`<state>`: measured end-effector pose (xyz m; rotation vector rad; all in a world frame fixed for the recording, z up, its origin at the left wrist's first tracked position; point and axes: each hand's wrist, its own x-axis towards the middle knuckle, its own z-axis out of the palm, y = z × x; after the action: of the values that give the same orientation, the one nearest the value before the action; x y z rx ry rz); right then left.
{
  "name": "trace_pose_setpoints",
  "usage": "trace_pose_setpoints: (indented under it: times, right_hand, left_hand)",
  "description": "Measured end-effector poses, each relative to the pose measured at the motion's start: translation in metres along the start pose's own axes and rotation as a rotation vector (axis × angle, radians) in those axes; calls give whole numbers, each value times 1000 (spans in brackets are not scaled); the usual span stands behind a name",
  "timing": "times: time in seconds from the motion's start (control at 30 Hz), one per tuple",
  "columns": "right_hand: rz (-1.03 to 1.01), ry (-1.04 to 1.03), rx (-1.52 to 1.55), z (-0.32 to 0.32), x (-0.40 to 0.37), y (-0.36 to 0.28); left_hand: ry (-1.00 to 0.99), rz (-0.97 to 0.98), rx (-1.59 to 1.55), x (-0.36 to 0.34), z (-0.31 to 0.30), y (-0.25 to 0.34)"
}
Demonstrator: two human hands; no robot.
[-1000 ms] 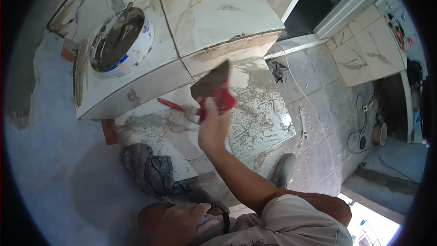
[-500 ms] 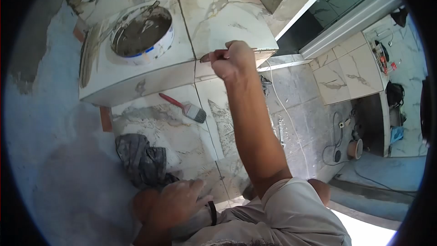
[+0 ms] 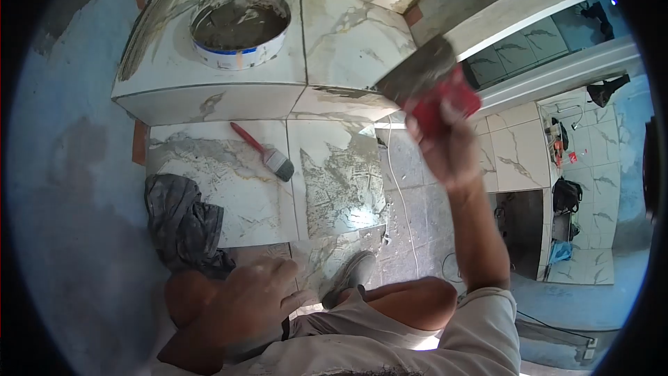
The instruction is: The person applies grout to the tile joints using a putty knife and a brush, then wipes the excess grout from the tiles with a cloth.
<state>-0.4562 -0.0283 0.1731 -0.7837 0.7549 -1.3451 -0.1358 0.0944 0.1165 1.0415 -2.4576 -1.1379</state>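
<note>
My right hand (image 3: pixel 449 143) is wrapped round the red handle of a putty knife (image 3: pixel 424 73), raised beside the right end of the upper tiled step. The wide blade is smeared with grey paste and points up and left. Low in the view, my left hand (image 3: pixel 257 296) hangs near my knee, with its fingers loosely bent and blurred; nothing shows in it. A white bucket (image 3: pixel 240 59) of grey paste stands on the upper step (image 3: pixel 355 38). On the lower step (image 3: pixel 229 209), smeared with paste, lies a red-handled brush (image 3: pixel 268 153).
A crumpled dark plastic bag (image 3: pixel 177 219) lies at the left of the lower step. My shoe (image 3: pixel 358 271) is on the floor side. A white cable (image 3: pixel 400 195) runs along the floor. At the right, a tiled counter (image 3: pixel 598 198) holds bags and small items.
My right hand has moved right, away from the step's front edge, and the red-handled putty knife now shows plainly in it. The view has shifted. My left hand remains low.
</note>
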Motion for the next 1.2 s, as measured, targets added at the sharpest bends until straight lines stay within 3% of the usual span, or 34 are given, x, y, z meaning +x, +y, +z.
trace_pose_setpoints:
  times: [0.03, 0.07, 0.13, 0.17, 0.23, 0.33, 0.4, 0.47, 0.5, 0.57, 0.63, 0.67, 0.7, 0.73, 0.77, 0.8, 0.87, 0.93, 1.0, 1.03, 1.07, 1.1, 1.13, 1.2]
  right_hand:
    - [51, 7, 40, -11, -14, 8]
    - [104, 11, 82, -19, -26, 15]
    - [155, -6, 169, -26, -45, 29]
    - [209, -15, 254, -26, -48, 33]
    - [176, -46, 237, -25, -51, 37]
    - [59, -68, 157, -27, -52, 46]
    - [-325, -45, -627, -52, -51, 63]
    - [-858, -319, -1246, -69, -37, 56]
    - [-870, -334, -1365, -78, -41, 49]
    - [-895, -348, -1482, -85, -35, 30]
    - [-923, -593, -1814, -100, -29, 17]
    - [-926, -596, -1813, -97, -27, 12]
    - [-788, -424, -1865, -91, -29, 6]
    - [-654, -254, -1907, -89, -29, 3]
    - [-706, -187, -1510, -96, -24, 7]
    - [-699, -204, -1521, -92, -24, 12]
    - [51, 29, -500, -79, -28, 26]
    - [-8, 89, -620, -68, -17, 46]
    - [-77, 124, -1213, -46, 2, 43]
    - [-195, 7, -1333, -47, 20, 38]
    - [-36, -200, -1626, -54, 41, 20]
    - [66, -297, -1587, -49, 56, 12]
    - [164, -389, -1541, -40, 69, 5]
    - [223, -580, -1684, -24, 96, -1]
  left_hand:
    - [138, 64, -83, 4, 4, 1]
    - [144, 67, -73, 10, 4, 5]
    - [89, 12, -451, 24, 2, 15]
    - [107, 5, -435, 32, 5, 22]
    - [44, -298, -890, 55, 21, 37]
    - [444, -58, -819, 104, 45, 73]
    - [570, -9, -746, 140, 48, 98]
    - [795, 14, -780, 171, 62, 105]
    - [806, 4, -780, 178, 69, 102]
    - [626, -213, -1209, 193, 77, 93]
    - [694, -241, -1343, 206, 93, 84]
    - [758, -252, -1469, 215, 101, 75]
    - [863, -133, -1758, 231, 118, 64]
    - [865, -134, -1767, 236, 119, 58]
    - [879, -83, -1900, 240, 119, 51]
    - [893, -29, -2038, 244, 120, 45]
    - [856, -43, -2111, 253, 128, 36]
    - [764, 40, -2166, 264, 143, 30]
    - [771, 9, -2227, 266, 152, 35]
    - [705, -193, -2133, 265, 158, 37]
    - [636, -383, -2029, 263, 164, 40]
    - [632, -438, -1697, 255, 157, 47]
    - [627, -436, -1713, 257, 156, 49]
    - [1163, -137, -1395, 265, 153, 52]
